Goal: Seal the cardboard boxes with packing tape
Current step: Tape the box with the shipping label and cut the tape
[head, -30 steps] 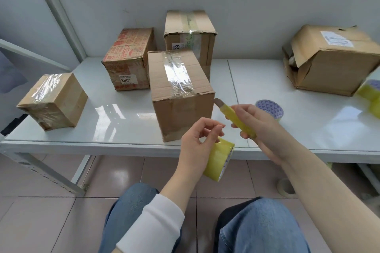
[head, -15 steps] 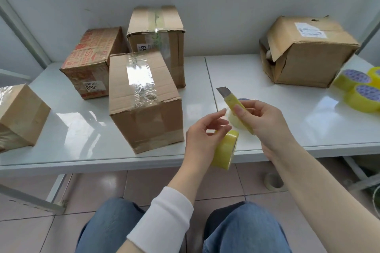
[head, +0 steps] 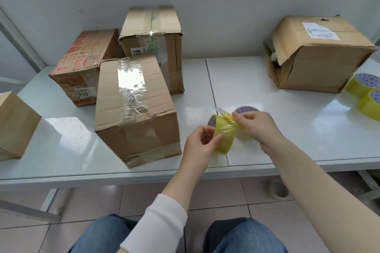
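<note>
My left hand (head: pixel 202 139) grips a yellow roll of packing tape (head: pixel 223 135) above the white table (head: pixel 287 129), near its front edge. My right hand (head: pixel 258 125) holds a yellow box cutter (head: pixel 224 114), blade out and pointing left, and its fingers pinch the tape's loose end at the top of the roll. A taped cardboard box (head: pixel 133 107) stands just left of my hands. An open, dented box (head: pixel 320 55) lies on its side at the back right.
Two more taped boxes stand at the back, one printed red (head: pixel 82 63), one plain (head: pixel 152 43). Another box (head: pixel 14 125) sits at the far left. A tape roll (head: pixel 245 110) lies behind my right hand, two more (head: pixel 366 92) at the right edge, one on the floor (head: pixel 277 189).
My hands have come together over the table. My right hand with the cutter moved onto the roll and now pinches the tape end. The camera has swung to the right.
</note>
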Available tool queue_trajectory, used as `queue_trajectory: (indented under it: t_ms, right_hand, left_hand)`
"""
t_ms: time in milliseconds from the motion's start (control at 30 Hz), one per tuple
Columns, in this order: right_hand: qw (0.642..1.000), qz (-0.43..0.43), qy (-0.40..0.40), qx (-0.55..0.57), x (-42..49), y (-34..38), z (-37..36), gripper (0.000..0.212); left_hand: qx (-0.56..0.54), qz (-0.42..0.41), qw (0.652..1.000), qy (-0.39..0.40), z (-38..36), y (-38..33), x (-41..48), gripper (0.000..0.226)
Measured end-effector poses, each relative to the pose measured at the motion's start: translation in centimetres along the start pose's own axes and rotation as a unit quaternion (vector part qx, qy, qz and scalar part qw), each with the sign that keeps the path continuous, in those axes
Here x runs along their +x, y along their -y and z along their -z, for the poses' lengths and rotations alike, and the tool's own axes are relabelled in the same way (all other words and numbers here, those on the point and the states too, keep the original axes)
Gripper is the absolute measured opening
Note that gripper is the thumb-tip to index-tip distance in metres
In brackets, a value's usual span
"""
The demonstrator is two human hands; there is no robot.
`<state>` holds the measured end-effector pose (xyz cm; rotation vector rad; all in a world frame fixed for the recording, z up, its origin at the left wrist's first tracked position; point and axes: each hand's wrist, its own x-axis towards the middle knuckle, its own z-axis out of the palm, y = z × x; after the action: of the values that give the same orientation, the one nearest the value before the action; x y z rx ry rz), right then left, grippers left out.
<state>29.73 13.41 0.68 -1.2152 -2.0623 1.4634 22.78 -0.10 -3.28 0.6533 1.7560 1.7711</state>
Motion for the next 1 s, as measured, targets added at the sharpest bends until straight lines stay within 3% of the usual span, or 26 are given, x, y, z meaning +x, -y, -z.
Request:
queue_trajectory:
  t_ms: [100,267,400,467,567,633,700,767,867,1000]
  right_hand:
    - [0.990,0.060,-0.037,-0.121,0.6,-0.2,-0.3,0.037]
    - [0.970,0.147,-0.143,-0.130,1.1,-0.1,0.5,0.026]
    - [0.970,0.160,-0.153,-0.102,0.6,0.7,1.2,0.025]
    - [0.969,0.173,-0.151,-0.086,-0.1,1.6,1.3,0.026]
    - [0.960,0.225,-0.150,-0.068,-1.7,3.2,0.3,0.022]
    - [0.946,0.289,-0.136,-0.054,-3.3,4.4,-1.8,0.020]
    - [0.919,0.372,-0.099,-0.078,-4.7,5.2,-4.7,0.029]
    - [0.894,0.430,-0.045,-0.115,-5.6,5.4,-7.7,0.044]
    - [0.883,0.455,-0.006,-0.116,-5.8,5.0,-10.3,0.053]
    - [0.864,0.492,-0.015,-0.111,-5.1,4.1,-11.0,0.046]
  left_hand:
    - [0.005,-0.009,1.000,-0.002,-0.2,0.1,0.5,0.014]
    - [0.085,-0.015,0.996,-0.022,-0.7,-0.6,1.6,0.006]
    - [0.230,-0.049,0.972,-0.017,-0.6,-1.6,1.6,0.041]
    - [0.277,-0.101,0.955,-0.006,0.1,-2.7,0.1,0.047]
    - [0.297,-0.271,0.915,-0.034,3.1,-5.8,-3.1,0.035]
    - [0.332,-0.368,0.863,-0.097,7.0,-7.9,-4.2,0.024]
    - [0.403,-0.397,0.813,-0.140,11.5,-9.4,-4.0,0.029]
    - [0.483,-0.363,0.785,-0.134,15.4,-9.5,-3.2,0.042]
    - [0.524,-0.314,0.788,-0.079,17.7,-7.8,-2.6,0.049]
    - [0.448,-0.339,0.824,-0.074,17.8,-6.5,-2.2,0.046]
